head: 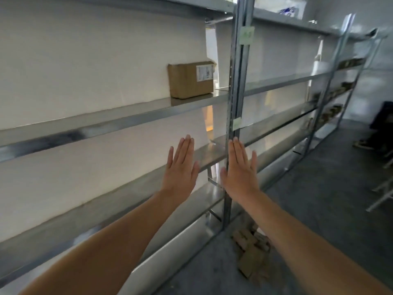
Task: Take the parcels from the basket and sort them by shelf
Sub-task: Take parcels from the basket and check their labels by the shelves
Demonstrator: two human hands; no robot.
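Observation:
A brown cardboard parcel [191, 79] with a white label stands on an upper metal shelf [110, 126], near the grey upright post [235, 86]. Both my arms stretch forward in front of the shelving. My left hand [180, 169] is flat, fingers straight and together, holding nothing. My right hand [240, 169] is held the same way beside it, a small gap between them. Both hands hover below the parcel, in front of the lower shelf [212, 154]. Several brown parcels [253, 252] lie in a heap on the floor under my right forearm; no basket shows.
The metal rack runs on to the right with more shelves; the far bays hold brown parcels [331, 92]. A grey concrete floor [308, 209] lies to the right. A dark seated figure's leg and shoe [370, 139] show at the right edge, with white frame legs [382, 196] nearby.

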